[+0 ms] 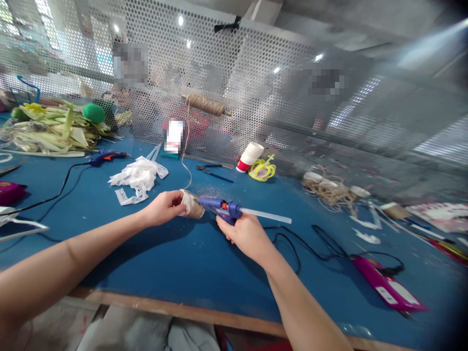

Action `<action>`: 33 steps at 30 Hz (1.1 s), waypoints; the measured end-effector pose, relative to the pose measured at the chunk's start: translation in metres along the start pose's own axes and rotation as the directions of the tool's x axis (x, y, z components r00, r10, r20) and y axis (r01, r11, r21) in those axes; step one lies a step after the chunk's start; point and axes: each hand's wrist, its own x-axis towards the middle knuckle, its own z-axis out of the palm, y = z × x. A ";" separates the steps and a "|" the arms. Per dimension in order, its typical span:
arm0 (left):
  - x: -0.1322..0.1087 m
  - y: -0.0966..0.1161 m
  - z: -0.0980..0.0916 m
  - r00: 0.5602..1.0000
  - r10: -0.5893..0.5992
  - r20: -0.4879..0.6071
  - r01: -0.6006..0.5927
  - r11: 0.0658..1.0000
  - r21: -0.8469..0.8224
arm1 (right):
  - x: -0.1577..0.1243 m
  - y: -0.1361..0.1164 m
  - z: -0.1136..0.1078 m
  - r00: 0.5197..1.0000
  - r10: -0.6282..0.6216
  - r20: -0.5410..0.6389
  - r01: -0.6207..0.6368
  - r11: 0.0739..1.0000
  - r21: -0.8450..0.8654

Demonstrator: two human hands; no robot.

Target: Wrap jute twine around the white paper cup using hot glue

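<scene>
My left hand (165,207) is closed round a small cup (192,206) partly wrapped in brown twine, held on its side above the blue table (175,258). A strand of twine runs up from the cup to a twine spool (204,104) mounted on the perforated panel. My right hand (245,235) grips a blue hot glue gun (224,208), its nozzle touching the cup. A clear glue stick (266,215) sticks out of the gun's back, and its black cord (310,243) trails off to the right.
A second glue gun (106,156) and white lace scraps (138,176) lie at left, near green leaves (54,129). Paper cups (250,156), a yellow ring (262,170), scissors (212,170), loose twine (329,190) and a pink power strip (387,287) lie right. Other people sit behind the panel.
</scene>
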 end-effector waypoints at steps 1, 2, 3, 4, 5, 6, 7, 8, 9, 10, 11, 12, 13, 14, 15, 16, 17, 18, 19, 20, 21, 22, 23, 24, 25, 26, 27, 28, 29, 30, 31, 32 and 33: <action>0.001 0.000 0.000 1.000 -0.011 0.001 0.011 1.000 -0.029 | -0.001 0.000 0.000 1.000 -0.008 0.005 0.008 1.000 -0.001; 0.001 0.000 0.000 1.000 -0.022 0.009 0.022 0.998 -0.064 | -0.001 0.000 0.000 1.000 -0.015 0.011 0.015 1.000 -0.002; 0.002 0.001 0.000 0.999 -0.033 0.019 0.034 0.995 -0.099 | -0.002 0.000 0.000 1.000 -0.020 0.018 0.020 1.000 -0.003; 0.002 0.001 0.000 0.999 -0.045 0.025 0.048 0.991 -0.124 | -0.003 -0.001 0.000 0.999 -0.023 0.028 0.023 1.000 -0.004; 0.003 0.001 0.000 0.998 -0.057 0.026 0.060 0.989 -0.134 | -0.003 -0.001 0.000 0.999 -0.024 0.037 0.025 1.000 -0.006; 0.003 0.001 0.000 0.997 -0.070 0.022 0.072 0.989 -0.130 | -0.004 -0.002 0.000 0.999 -0.025 0.047 0.025 1.000 -0.008; 0.003 0.001 0.000 0.997 -0.081 0.014 0.082 0.990 -0.116 | -0.004 -0.002 0.000 0.998 -0.025 0.058 0.026 1.000 -0.009; 0.004 0.001 0.000 0.996 -0.089 0.004 0.089 0.991 -0.100 | -0.005 -0.002 -0.001 0.997 -0.025 0.069 0.026 1.000 -0.009; 0.004 0.001 -0.001 0.996 -0.093 0.000 0.092 0.992 -0.087 | -0.005 -0.003 -0.001 0.997 -0.025 0.079 0.025 1.000 -0.008; 0.004 0.001 -0.001 0.996 -0.092 0.001 0.091 0.993 -0.079 | -0.005 -0.003 -0.001 0.996 -0.024 0.086 0.025 1.000 -0.006; 0.004 0.001 -0.001 0.996 -0.090 0.003 0.090 0.993 -0.076 | -0.005 -0.003 -0.001 0.996 -0.023 0.091 0.024 1.000 -0.003; 0.004 0.001 -0.001 0.996 -0.087 0.005 0.087 0.993 -0.077 | -0.005 -0.004 -0.001 0.995 -0.023 0.095 0.024 1.000 0.000; 0.004 0.001 -0.001 0.996 -0.084 0.008 0.084 0.993 -0.080 | -0.006 -0.004 -0.001 0.995 -0.024 0.098 0.024 1.000 0.001; 0.004 0.001 -0.001 0.997 -0.081 0.010 0.082 0.993 -0.083 | -0.006 -0.004 -0.001 0.995 -0.026 0.099 0.025 1.000 0.002; 0.004 0.001 -0.001 0.997 -0.081 0.010 0.081 0.993 -0.083 | -0.005 -0.004 -0.001 0.995 -0.026 0.098 0.026 1.000 0.002; 0.004 0.001 -0.001 0.997 -0.081 0.008 0.081 0.993 -0.080 | -0.005 -0.004 -0.001 0.995 -0.025 0.093 0.025 1.000 0.001; 0.004 0.001 -0.001 0.997 -0.078 0.009 0.078 0.994 -0.075 | -0.005 -0.004 -0.001 0.996 -0.023 0.085 0.023 1.000 0.000; 0.004 0.001 -0.001 0.997 -0.074 0.012 0.075 0.995 -0.070 | -0.005 -0.004 -0.001 0.997 -0.020 0.077 0.020 1.000 0.001; 0.004 0.001 -0.001 0.997 -0.069 0.018 0.070 0.995 -0.066 | -0.005 -0.004 -0.002 0.998 -0.017 0.068 0.017 1.000 0.003; 0.003 0.000 -0.001 0.998 -0.060 0.025 0.062 0.996 -0.068 | -0.005 -0.004 -0.002 0.998 -0.014 0.061 0.013 1.000 0.007; 0.003 0.000 -0.001 0.998 -0.050 0.034 0.052 0.996 -0.071 | -0.004 -0.003 -0.002 0.998 -0.010 0.057 0.009 1.000 0.012; 0.003 -0.001 -0.001 0.998 -0.040 0.040 0.042 0.996 -0.073 | -0.004 -0.003 -0.002 0.998 -0.005 0.056 0.004 1.000 0.018; 0.003 -0.001 -0.001 0.999 -0.030 0.040 0.033 0.997 -0.068 | -0.004 -0.003 -0.002 0.999 0.001 0.052 -0.002 1.000 0.025; 0.003 -0.002 -0.001 0.999 -0.022 0.035 0.024 0.998 -0.056 | -0.003 -0.003 -0.002 0.999 0.007 0.047 -0.008 0.999 0.034; 0.002 -0.003 -0.001 1.000 -0.014 0.027 0.015 0.999 -0.038 | -0.003 -0.003 -0.002 0.999 0.014 0.039 -0.015 0.999 0.044; 0.002 -0.003 -0.001 1.000 -0.005 0.018 0.006 1.000 -0.018 | -0.002 -0.003 -0.002 0.999 0.020 0.029 -0.022 0.998 0.054; 0.002 -0.003 -0.001 1.000 0.005 0.010 -0.005 1.000 0.000 | -0.001 -0.002 -0.001 0.999 0.026 0.020 -0.027 0.998 0.065; 0.001 -0.004 -0.001 1.000 0.017 0.006 -0.017 1.000 0.016 | -0.001 -0.002 -0.001 1.000 0.029 0.012 -0.030 0.997 0.074; 0.001 -0.004 -0.001 1.000 0.029 0.008 -0.030 0.999 0.026 | 0.000 -0.002 -0.001 0.999 0.031 0.007 -0.031 0.996 0.081; 0.001 -0.003 -0.001 0.999 0.042 0.015 -0.042 0.999 0.032 | 0.001 -0.001 0.000 0.999 0.032 0.005 -0.032 0.996 0.089; 0.000 -0.003 -0.001 0.998 0.052 0.024 -0.053 0.998 0.035 | 0.002 -0.001 0.000 0.999 0.032 0.005 -0.032 0.995 0.097; 0.000 -0.003 -0.001 0.998 0.059 0.033 -0.061 0.997 0.038 | 0.003 0.000 0.001 0.999 0.033 0.008 -0.033 0.994 0.106; 0.000 -0.002 -0.001 0.997 0.065 0.041 -0.067 0.997 0.043 | 0.004 0.000 0.001 0.999 0.037 0.012 -0.038 0.992 0.118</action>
